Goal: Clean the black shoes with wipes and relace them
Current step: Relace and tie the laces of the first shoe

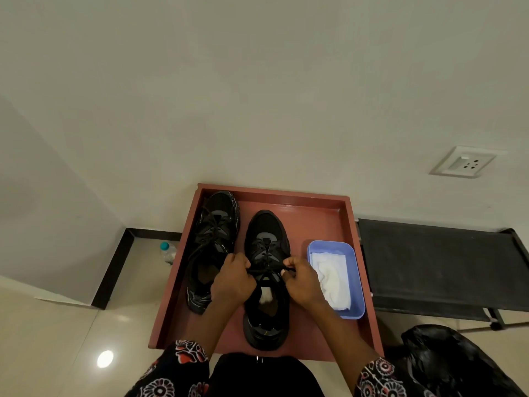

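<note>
Two black shoes stand on a reddish-brown tray (pixel 320 216), toes pointing away from me. The left shoe (pixel 213 239) lies at the tray's left side with loose laces. The right shoe (pixel 266 239) sits in the middle, a white wad showing inside its opening. My left hand (pixel 233 279) and my right hand (pixel 302 282) hover over the right shoe's upper eyelets. Each hand pinches one end of its black lace (pixel 266 271), which stretches taut between them. A blue plastic tub (pixel 356 270) holding white wipes (pixel 332 276) stands just right of my right hand.
A water bottle (pixel 167 252) stands on the tiled floor left of the tray. A black folding cot (pixel 438 265) runs along the wall at right, a black plastic bag (pixel 452 365) in front of it. A wall socket (pixel 463 161) is above.
</note>
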